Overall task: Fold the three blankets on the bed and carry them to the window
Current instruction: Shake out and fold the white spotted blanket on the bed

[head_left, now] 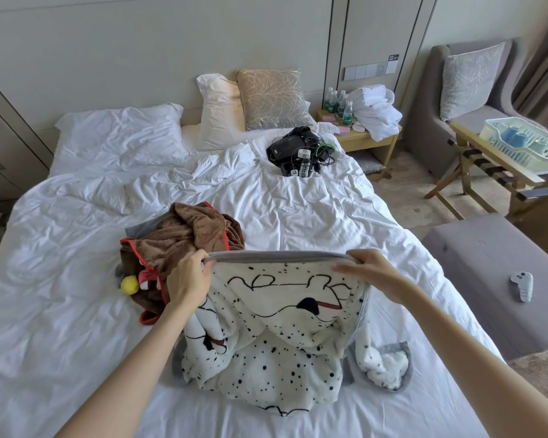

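Note:
A white blanket with black spots and a cartoon dog print (285, 336) hangs over the near part of the bed (60, 279). My left hand (189, 276) and my right hand (366, 268) each grip its grey-trimmed top edge and hold it stretched and lifted, while its lower part lies bunched on the sheet. A crumpled brown blanket with red trim (187, 241) sits just behind my left hand, with a yellow pompom at its near-left side. A bit of grey fabric (136, 229) shows under the brown one.
Black electronic gear with cables (299, 153) lies at the far right of the bed. Pillows (247, 105) lean on the headboard. A nightstand (366, 137) holds bottles and white robes. A grey bench (487, 279), a luggage rack with a dish rack (519, 147) and an armchair (465, 90) stand to the right.

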`<state>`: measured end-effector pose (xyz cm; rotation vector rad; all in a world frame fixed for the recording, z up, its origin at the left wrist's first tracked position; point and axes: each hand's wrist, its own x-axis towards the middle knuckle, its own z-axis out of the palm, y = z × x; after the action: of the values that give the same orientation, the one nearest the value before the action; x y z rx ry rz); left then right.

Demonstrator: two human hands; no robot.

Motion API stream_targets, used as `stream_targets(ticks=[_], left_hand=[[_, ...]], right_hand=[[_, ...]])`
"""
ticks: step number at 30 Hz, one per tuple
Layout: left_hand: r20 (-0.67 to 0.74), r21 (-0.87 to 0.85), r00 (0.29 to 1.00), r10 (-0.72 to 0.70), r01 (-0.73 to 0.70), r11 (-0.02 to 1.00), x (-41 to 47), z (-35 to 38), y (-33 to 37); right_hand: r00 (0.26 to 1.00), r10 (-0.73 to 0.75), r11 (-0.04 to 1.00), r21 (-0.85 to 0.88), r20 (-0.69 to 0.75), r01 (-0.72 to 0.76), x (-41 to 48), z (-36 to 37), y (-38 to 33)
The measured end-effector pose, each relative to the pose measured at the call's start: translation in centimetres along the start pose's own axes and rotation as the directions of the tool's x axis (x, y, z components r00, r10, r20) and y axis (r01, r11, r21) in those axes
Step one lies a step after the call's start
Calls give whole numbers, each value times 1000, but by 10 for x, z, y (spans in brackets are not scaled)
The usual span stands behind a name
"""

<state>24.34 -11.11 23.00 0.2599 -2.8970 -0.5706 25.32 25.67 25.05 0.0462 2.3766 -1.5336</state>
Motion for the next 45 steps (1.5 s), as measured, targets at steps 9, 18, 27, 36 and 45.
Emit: stream_targets(ticks=[9, 18, 27, 36, 45], left_hand=[[32, -111, 998, -62, 65, 992, -7, 3, -4], [80, -150, 997, 7, 5, 989, -13, 2, -7], [99, -119, 995, -17, 29, 992, -9, 4, -2], [392, -584, 783, 483, -195, 788, -21, -5, 104], [431, -694, 715, 550, -128, 709, -12, 1, 117]], right_hand=[[997, -13, 997, 73, -77, 18, -2, -3, -34], [860, -354, 904, -371, -368, 213, 9, 7, -29], [909, -269, 885, -455, -318, 102, 8, 11, -24], [921, -367, 858, -333, 133, 390, -1, 39, -73], [942, -276, 867, -374, 190, 329, -8, 13, -63]])
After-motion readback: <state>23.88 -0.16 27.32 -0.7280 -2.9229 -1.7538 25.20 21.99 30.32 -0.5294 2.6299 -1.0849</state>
